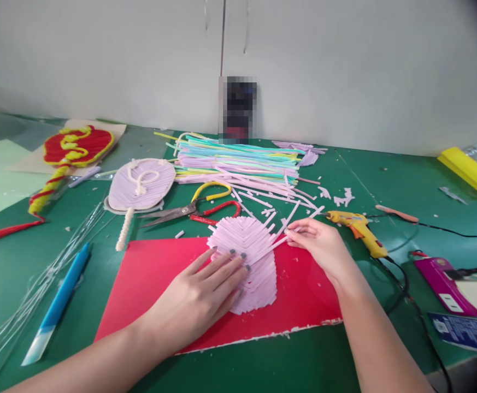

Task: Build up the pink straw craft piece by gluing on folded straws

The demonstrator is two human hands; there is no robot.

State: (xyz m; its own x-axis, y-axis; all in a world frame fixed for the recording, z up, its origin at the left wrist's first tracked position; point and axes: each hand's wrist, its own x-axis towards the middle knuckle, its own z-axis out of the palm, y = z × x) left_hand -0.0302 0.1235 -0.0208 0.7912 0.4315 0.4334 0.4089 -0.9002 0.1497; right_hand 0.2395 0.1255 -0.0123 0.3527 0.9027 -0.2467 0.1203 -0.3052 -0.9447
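Observation:
My left hand (211, 289) lies flat, fingers stretched out, on a lilac leaf-shaped piece (258, 292) made of pipe cleaners laid in a chevron pattern. That piece rests on a red sheet (148, 284). With thumb and fingers, my right hand (318, 240) pinches a lilac pipe cleaner (274, 245) that slants across the piece's right side. Loose pipe-cleaner ends stick out near its upper right edge. Scissors (189, 210) with yellow and red handles lie just behind the piece, blades pointing left.
Behind lies a pile of pastel pipe cleaners (238, 164). A finished lilac fan (140, 188) and a red-and-yellow fan (78, 147) are at left, near a blue tool (64, 300) and thin wires (53, 273). A yellow glue gun (359, 229) and purple power strip (447, 286) sit right.

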